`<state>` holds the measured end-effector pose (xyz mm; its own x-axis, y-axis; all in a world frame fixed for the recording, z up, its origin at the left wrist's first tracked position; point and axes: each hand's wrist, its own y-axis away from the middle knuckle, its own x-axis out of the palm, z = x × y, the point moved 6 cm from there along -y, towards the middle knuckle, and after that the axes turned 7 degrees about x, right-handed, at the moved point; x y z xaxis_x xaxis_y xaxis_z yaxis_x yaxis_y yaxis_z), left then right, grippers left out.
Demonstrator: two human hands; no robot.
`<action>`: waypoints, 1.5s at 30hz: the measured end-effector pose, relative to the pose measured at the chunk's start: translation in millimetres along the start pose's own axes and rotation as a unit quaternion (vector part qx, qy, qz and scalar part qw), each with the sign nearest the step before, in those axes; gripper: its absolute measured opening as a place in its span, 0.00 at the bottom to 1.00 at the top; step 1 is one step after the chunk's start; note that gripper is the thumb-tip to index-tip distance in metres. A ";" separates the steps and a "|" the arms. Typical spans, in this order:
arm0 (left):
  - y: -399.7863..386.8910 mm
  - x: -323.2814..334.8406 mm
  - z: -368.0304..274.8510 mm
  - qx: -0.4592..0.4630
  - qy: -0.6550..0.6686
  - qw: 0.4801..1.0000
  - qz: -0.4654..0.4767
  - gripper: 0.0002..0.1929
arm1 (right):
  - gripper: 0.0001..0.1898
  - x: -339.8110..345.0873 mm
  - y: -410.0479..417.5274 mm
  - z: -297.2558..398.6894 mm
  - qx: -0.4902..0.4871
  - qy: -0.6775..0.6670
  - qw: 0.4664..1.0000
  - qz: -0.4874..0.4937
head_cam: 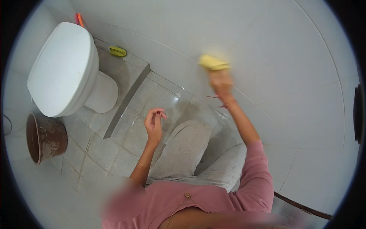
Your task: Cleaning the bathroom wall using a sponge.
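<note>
My right hand [220, 81] is shut on a yellow cloth [214, 63] and holds it against the white tiled wall [257, 51]. Both the cloth and this hand are blurred. Over the grey floor tiles, my left hand [154, 123] hangs in front of my knee with its fingers loosely bent. It holds nothing, and a small gap shows by the thumb. Red strings circle my right wrist.
A white toilet [64, 70] with its lid down stands on a raised tiled step [125, 100]. Behind it lies a yellow-green scrub brush [117, 51] by the wall. A worn brown bucket [51, 138] is at the left. Wet patches mark the floor tiles [183, 114].
</note>
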<state>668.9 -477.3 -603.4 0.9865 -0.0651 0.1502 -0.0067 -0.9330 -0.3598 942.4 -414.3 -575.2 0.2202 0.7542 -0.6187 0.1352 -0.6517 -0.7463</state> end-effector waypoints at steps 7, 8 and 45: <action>5.9 -19.3 17.2 -0.049 -0.004 0.998 -0.032 0.07 | 0.30 -165.7 -158.6 -100.8 0.312 -0.099 0.846 -0.421; 4.2 -21.5 18.7 -0.048 0.001 0.998 -0.044 0.07 | 0.31 -156.8 -183.8 -81.4 0.258 -0.066 0.875 -0.403; -28.5 115.9 -176.6 -0.154 0.028 0.987 0.024 0.06 | 0.10 -172.8 -186.4 -55.1 -0.231 -0.079 0.950 0.197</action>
<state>754.5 -520.7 -413.1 0.9731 -0.1235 0.1944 -0.1113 -0.9912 -0.0722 932.4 -427.5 -315.6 0.1993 0.4228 -0.8840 0.4890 -0.8247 -0.2842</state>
